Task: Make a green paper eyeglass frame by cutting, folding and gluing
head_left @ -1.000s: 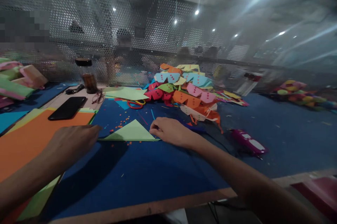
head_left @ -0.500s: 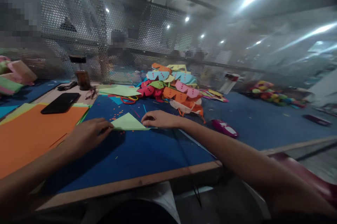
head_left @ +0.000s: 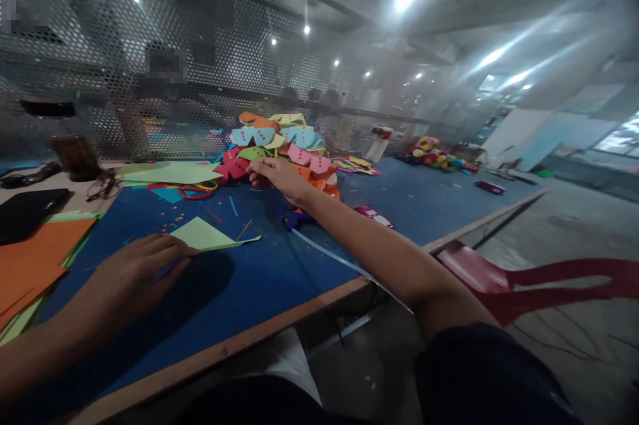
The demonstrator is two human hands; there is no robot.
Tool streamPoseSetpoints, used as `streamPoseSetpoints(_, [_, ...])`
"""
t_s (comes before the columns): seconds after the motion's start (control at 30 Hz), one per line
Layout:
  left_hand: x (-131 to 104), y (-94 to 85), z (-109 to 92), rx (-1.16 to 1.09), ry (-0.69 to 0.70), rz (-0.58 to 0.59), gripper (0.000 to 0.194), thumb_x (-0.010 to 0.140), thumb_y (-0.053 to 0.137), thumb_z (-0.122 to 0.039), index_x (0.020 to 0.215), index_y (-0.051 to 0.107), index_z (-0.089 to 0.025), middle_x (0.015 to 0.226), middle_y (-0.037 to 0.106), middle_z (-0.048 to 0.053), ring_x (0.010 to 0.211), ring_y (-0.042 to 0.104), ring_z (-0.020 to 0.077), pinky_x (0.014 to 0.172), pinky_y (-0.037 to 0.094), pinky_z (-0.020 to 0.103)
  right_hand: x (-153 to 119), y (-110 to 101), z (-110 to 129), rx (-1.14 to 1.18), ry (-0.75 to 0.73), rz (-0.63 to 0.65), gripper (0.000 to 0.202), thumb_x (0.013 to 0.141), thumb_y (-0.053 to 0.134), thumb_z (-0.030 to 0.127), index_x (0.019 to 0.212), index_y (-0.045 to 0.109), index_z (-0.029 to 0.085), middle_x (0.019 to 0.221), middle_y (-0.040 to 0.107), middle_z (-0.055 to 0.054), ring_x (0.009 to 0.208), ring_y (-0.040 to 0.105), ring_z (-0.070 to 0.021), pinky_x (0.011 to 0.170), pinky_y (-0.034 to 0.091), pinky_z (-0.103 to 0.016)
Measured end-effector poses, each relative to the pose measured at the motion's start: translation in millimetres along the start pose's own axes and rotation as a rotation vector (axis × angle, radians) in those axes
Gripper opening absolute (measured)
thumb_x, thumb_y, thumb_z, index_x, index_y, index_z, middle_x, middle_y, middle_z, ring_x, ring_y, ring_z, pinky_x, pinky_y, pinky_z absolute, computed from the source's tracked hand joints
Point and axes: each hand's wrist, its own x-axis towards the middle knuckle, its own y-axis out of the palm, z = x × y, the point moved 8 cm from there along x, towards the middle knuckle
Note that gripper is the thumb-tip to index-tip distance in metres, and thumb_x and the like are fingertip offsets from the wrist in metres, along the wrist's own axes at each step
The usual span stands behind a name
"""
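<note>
A folded pale green paper [head_left: 207, 234] lies on the blue table top, its right tip lifted slightly. My left hand [head_left: 144, 265] holds the paper's left corner between thumb and fingers. Above the table, my right hand [head_left: 279, 178] is raised in front of a pile of colourful paper cutouts [head_left: 308, 158], its fingers curled together; whether anything is between them is too small to tell. Below the right forearm sits a dark blue tool [head_left: 295, 218] with a pale cord. Red-handled scissors [head_left: 196, 192] lie behind the paper.
Orange sheets [head_left: 37, 255], a black phone [head_left: 32, 212] and a jar [head_left: 74, 155] stand at the left. A purple item [head_left: 374, 216] lies right of my forearm. A red chair [head_left: 479, 275] is beyond the table edge [head_left: 299, 308].
My right hand has left the paper and moved up towards the cutout pile. My left hand stays at the paper's left corner. The view has turned right.
</note>
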Motion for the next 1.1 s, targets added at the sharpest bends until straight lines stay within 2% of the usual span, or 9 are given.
streamPoseSetpoints(0.1, [25, 16.8, -51, -0.151, 0.16, 0.025, 0.027, 0.097, 0.05, -0.028, 0.115, 0.07, -0.024, 0.111, 0.075, 0.005, 0.101, 0.069, 0.0221, 0.091, 0.054, 0.037, 3, -10, -5, 0.063, 0.012, -0.078, 0.022, 0.093, 0.066, 0.035, 0.079, 0.066, 0.018, 0.076, 0.069, -0.001, 0.061, 0.06, -0.0075, 0.064, 0.053, -0.021])
streamPoseSetpoints(0.13, [34, 20.5, -70, -0.207, 0.209, 0.0, 0.03, 0.096, 0.049, -0.028, 0.119, 0.068, -0.023, 0.115, 0.074, 0.007, 0.102, 0.069, 0.023, 0.091, 0.055, 0.038, 3, -12, -6, 0.079, 0.013, -0.098, 0.023, 0.093, 0.065, 0.035, 0.078, 0.066, 0.018, 0.074, 0.068, 0.0, 0.06, 0.059, -0.0072, 0.064, 0.052, -0.021])
streamPoseSetpoints(0.23, [59, 43.7, -120, -0.307, 0.313, 0.067, 0.044, 0.094, 0.049, -0.018, 0.137, 0.056, -0.019, 0.136, 0.064, 0.012, 0.121, 0.062, 0.0246, 0.103, 0.051, 0.042, 4, -17, -7, 0.113, 0.017, -0.146, 0.023, 0.094, 0.064, 0.034, 0.078, 0.067, 0.017, 0.072, 0.066, 0.001, 0.059, 0.058, -0.0067, 0.062, 0.051, -0.019])
streamPoseSetpoints(0.33, [74, 70.7, -151, -0.351, 0.353, 0.199, 0.058, 0.087, 0.056, -0.012, 0.144, 0.046, -0.015, 0.148, 0.054, 0.014, 0.131, 0.054, 0.0258, 0.111, 0.046, 0.043, 3, -21, -7, 0.131, 0.021, -0.18, 0.024, 0.093, 0.065, 0.033, 0.075, 0.067, 0.017, 0.07, 0.066, 0.0, 0.059, 0.058, -0.0071, 0.059, 0.049, -0.019])
streamPoseSetpoints(0.47, [78, 96.1, -162, -0.32, 0.359, 0.272, 0.058, 0.09, 0.058, -0.018, 0.146, 0.043, -0.012, 0.147, 0.054, 0.015, 0.129, 0.055, 0.03, 0.108, 0.047, 0.048, 2, -23, -8, 0.148, 0.031, -0.196, 0.024, 0.092, 0.067, 0.033, 0.074, 0.067, 0.017, 0.068, 0.066, 0.001, 0.057, 0.058, -0.0067, 0.057, 0.049, -0.017])
streamPoseSetpoints(0.6, [72, 105.8, -165, -0.294, 0.394, 0.247, 0.05, 0.095, 0.054, -0.024, 0.143, 0.047, -0.014, 0.147, 0.055, 0.014, 0.125, 0.057, 0.0291, 0.103, 0.049, 0.047, 2, -22, -10, 0.155, 0.035, -0.208, 0.024, 0.092, 0.065, 0.032, 0.074, 0.065, 0.017, 0.065, 0.065, 0.003, 0.055, 0.057, -0.0056, 0.055, 0.047, -0.015])
streamPoseSetpoints(0.73, [70, 107.3, -167, -0.265, 0.421, 0.213, 0.052, 0.095, 0.053, -0.027, 0.146, 0.044, -0.017, 0.154, 0.046, 0.013, 0.127, 0.055, 0.0296, 0.101, 0.049, 0.048, 6, -21, -8, 0.133, 0.026, -0.212, 0.027, 0.092, 0.065, 0.034, 0.072, 0.062, 0.017, 0.063, 0.063, 0.003, 0.053, 0.055, -0.0054, 0.054, 0.046, -0.015])
streamPoseSetpoints(0.87, [69, 107.8, -168, -0.289, 0.446, 0.231, 0.044, 0.098, 0.049, -0.03, 0.14, 0.051, -0.017, 0.148, 0.055, 0.013, 0.128, 0.055, 0.03, 0.103, 0.046, 0.049, 6, -16, -1, 0.077, -0.003, -0.194, 0.026, 0.091, 0.066, 0.036, 0.072, 0.063, 0.017, 0.065, 0.064, 0.003, 0.055, 0.056, -0.0058, 0.055, 0.047, -0.015])
streamPoseSetpoints(1.1, [62, 97.3, -160, -0.339, 0.433, 0.225, 0.04, 0.098, 0.051, -0.032, 0.135, 0.056, -0.018, 0.142, 0.06, 0.012, 0.126, 0.056, 0.0277, 0.105, 0.046, 0.047, -29, -15, 9, -0.059, -0.061, -0.117, 0.025, 0.086, 0.072, 0.034, 0.07, 0.066, 0.016, 0.062, 0.065, 0.002, 0.058, 0.06, -0.0081, 0.06, 0.051, -0.018])
